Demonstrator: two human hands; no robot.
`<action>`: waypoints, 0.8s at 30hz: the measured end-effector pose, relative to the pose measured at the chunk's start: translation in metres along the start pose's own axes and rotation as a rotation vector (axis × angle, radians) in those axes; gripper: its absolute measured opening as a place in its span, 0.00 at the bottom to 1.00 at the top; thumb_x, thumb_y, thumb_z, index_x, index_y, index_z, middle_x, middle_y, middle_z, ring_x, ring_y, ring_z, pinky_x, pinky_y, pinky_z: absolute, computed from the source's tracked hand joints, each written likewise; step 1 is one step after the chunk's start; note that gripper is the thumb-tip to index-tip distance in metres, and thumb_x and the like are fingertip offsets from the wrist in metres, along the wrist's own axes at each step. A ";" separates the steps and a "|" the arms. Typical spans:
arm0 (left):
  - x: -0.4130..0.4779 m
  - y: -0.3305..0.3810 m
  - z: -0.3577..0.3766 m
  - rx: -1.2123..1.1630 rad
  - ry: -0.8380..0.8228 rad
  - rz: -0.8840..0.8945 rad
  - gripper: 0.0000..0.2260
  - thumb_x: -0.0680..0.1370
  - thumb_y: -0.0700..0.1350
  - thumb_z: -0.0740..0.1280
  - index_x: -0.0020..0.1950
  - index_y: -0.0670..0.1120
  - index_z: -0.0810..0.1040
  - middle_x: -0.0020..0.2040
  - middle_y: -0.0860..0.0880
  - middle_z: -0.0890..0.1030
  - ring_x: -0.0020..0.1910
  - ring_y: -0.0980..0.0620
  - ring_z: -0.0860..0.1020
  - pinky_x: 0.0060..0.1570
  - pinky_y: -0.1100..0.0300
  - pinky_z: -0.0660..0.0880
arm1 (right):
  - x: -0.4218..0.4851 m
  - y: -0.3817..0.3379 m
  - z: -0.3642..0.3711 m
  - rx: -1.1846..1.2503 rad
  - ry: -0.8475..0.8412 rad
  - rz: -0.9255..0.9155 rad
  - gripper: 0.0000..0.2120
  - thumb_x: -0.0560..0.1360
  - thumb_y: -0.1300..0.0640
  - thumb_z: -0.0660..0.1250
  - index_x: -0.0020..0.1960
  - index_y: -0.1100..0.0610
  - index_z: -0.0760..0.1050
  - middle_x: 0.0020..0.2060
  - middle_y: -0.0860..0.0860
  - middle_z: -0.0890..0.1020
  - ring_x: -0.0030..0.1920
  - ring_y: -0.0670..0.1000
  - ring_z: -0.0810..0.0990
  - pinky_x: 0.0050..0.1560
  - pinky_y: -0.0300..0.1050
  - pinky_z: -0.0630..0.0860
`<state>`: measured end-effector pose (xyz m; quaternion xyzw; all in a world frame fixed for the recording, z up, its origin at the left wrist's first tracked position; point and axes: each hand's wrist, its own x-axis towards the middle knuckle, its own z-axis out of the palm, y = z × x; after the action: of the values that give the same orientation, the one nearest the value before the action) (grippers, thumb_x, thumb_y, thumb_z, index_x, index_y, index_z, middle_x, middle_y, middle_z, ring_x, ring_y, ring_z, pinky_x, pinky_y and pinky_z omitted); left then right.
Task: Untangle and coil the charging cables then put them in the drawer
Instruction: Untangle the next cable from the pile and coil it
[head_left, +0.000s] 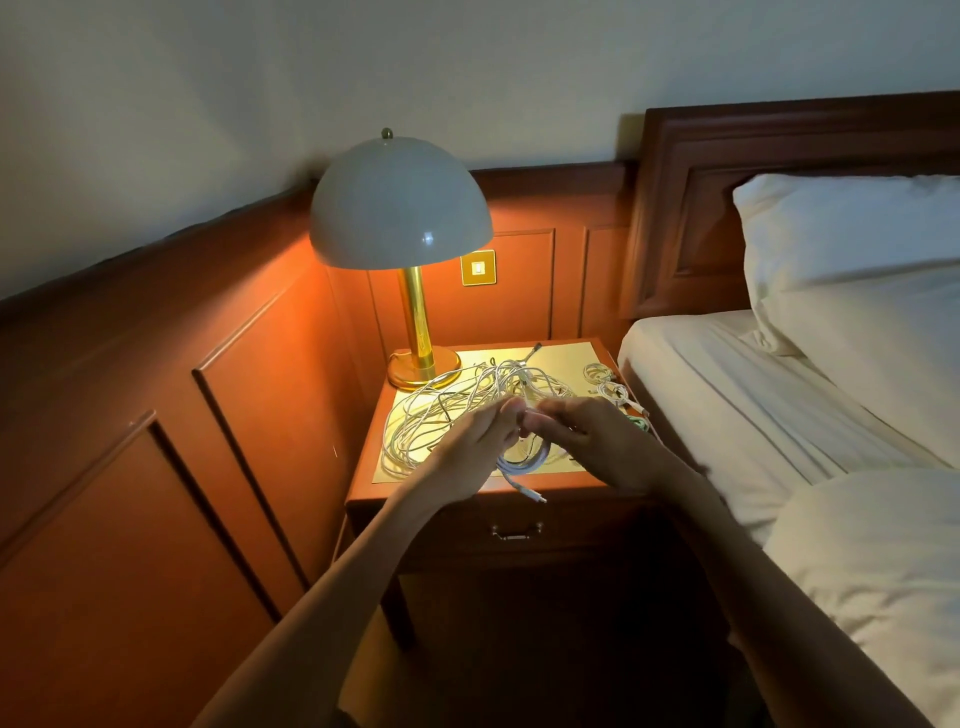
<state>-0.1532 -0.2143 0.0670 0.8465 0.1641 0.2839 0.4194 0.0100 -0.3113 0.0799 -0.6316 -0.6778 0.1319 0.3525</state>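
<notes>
Head view, down onto a reddish wooden nightstand (371, 452). Pinched between fingertips of left hand (470, 449) and right hand (597, 441): a partly coiled white charging cable (524, 462), looped at the front edge above the closed drawer (571, 530). Behind it, spread across the top: a loose tangle of white cables (431, 415).

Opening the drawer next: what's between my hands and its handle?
Head view: the plug end of the white cable hangs below left hand and right hand, over the nightstand edge, above the drawer handle.

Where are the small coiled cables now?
In the head view, the small coiled cables lie at the right edge of the nightstand, beside the bed, right of the tangled pile.
</notes>
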 end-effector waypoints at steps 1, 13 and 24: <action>0.000 0.001 0.000 0.022 0.022 0.028 0.14 0.86 0.47 0.51 0.43 0.49 0.70 0.33 0.50 0.66 0.31 0.54 0.63 0.33 0.59 0.61 | -0.001 0.000 -0.005 0.061 -0.006 0.034 0.18 0.81 0.41 0.56 0.58 0.50 0.78 0.47 0.43 0.82 0.45 0.41 0.81 0.44 0.41 0.76; 0.004 0.026 0.019 0.062 0.247 0.073 0.14 0.86 0.50 0.53 0.50 0.44 0.73 0.33 0.54 0.72 0.31 0.56 0.69 0.32 0.61 0.65 | -0.007 -0.012 0.023 0.532 0.501 0.156 0.11 0.80 0.61 0.66 0.45 0.48 0.82 0.41 0.41 0.86 0.44 0.46 0.84 0.40 0.34 0.79; 0.010 0.019 -0.002 0.546 0.271 0.232 0.12 0.85 0.47 0.56 0.52 0.42 0.75 0.38 0.56 0.72 0.32 0.64 0.70 0.32 0.72 0.62 | -0.007 -0.013 0.017 1.102 0.245 0.461 0.07 0.72 0.63 0.72 0.49 0.63 0.82 0.54 0.60 0.85 0.60 0.58 0.81 0.55 0.50 0.78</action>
<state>-0.1460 -0.2189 0.0869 0.8953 0.1910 0.3854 0.1162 -0.0115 -0.3159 0.0738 -0.4973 -0.3103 0.4624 0.6653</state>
